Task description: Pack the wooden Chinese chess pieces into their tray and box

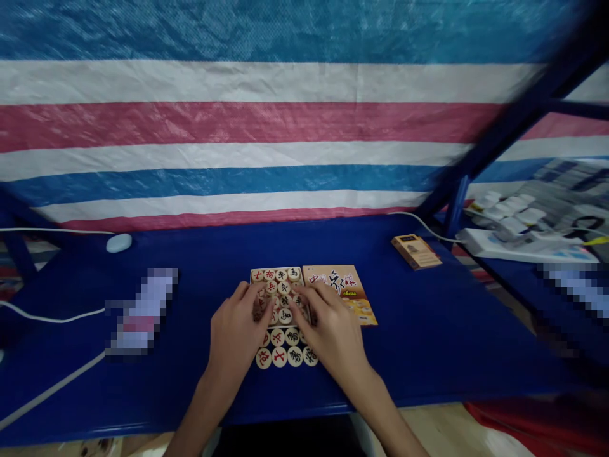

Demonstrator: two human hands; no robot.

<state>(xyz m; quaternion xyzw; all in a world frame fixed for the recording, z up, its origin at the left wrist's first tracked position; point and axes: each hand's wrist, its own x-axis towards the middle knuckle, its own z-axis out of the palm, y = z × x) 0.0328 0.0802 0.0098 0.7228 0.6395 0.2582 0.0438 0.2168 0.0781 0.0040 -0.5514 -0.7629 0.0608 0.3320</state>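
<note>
An open box of Chinese chess pieces, round and cream with red or black characters, lies in front of me. My left hand reaches over its left side, thumb and fingers curled onto pieces there. From the right, my right hand does the same, its thumb among the pieces and its fingers bent over the right edge. Between the thumbs a black-marked piece shows. My fingers hide some pieces at both sides. Two rows of loose pieces lie on the table just below the box.
The printed chess box lid lies right of the box on the blue table. Farther right is a small tan box. A blurred-out phone-like object, white cables and a pale rounded object lie left. A power strip sits far right.
</note>
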